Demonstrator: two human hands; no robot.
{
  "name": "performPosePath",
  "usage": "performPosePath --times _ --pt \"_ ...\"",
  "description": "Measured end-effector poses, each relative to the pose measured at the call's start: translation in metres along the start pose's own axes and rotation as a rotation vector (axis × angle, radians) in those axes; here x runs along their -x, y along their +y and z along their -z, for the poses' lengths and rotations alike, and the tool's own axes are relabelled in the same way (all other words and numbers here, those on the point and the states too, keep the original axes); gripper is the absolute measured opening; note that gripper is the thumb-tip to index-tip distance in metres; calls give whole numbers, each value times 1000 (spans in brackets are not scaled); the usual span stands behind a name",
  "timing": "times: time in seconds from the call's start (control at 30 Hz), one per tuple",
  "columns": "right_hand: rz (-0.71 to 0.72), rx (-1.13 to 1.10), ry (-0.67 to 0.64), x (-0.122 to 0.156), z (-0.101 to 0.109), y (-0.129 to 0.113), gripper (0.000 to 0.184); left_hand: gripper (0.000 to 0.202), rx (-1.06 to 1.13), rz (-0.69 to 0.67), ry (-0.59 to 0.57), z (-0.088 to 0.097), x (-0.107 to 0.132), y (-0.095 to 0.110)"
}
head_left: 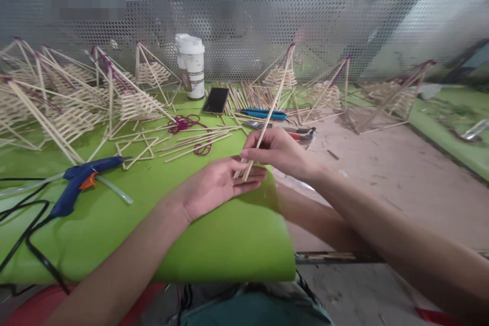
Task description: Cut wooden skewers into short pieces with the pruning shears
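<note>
Between the thumb and fingers of my right hand (273, 147) are a few thin wooden sticks (272, 107), held at a steep slant. Their lower ends come down at the fingers of my left hand (214, 183). That hand is turned palm up with its fingers stretched out; whether its thumb presses on the sticks I cannot tell. More loose wooden sticks (196, 141) lie on the green mat (225, 244) beyond my left hand, beside a tangle of purple string (183, 123). A blue glue gun (82, 181) with an orange trigger lies to the left.
Stick frames with purple-wrapped tips stand at left (132, 104) and right (324, 94). At the back are a white cup (193, 71), a phone (216, 100) and a blue cutter (263, 113). Red-handled pliers (300, 135) lie beyond my right hand. Black cable (36, 244) crosses the left edge.
</note>
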State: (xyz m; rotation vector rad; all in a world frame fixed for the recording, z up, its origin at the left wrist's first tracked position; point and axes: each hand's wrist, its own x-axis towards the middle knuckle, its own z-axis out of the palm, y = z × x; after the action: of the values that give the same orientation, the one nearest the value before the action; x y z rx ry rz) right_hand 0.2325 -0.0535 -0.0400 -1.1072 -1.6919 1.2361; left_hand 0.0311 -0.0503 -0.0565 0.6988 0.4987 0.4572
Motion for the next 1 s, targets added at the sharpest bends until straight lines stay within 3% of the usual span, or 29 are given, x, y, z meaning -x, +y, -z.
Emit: performPosePath --times 0.13,0.27,0.57,0.77,1.0 --pt "111 110 92 1 1 -7 20 39 150 30 59 0 -3 1" --pt "170 241 84 3 -1 -11 19 47 158 66 101 0 -4 0" --pt "174 301 112 2 1 -9 18 31 -51 -34 160 2 -5 -3" --pt "122 247 113 1 5 -6 22 21 -369 -121 186 2 0 -2" --pt "149 245 -54 5 0 -11 23 30 -1037 -218 279 9 4 2"
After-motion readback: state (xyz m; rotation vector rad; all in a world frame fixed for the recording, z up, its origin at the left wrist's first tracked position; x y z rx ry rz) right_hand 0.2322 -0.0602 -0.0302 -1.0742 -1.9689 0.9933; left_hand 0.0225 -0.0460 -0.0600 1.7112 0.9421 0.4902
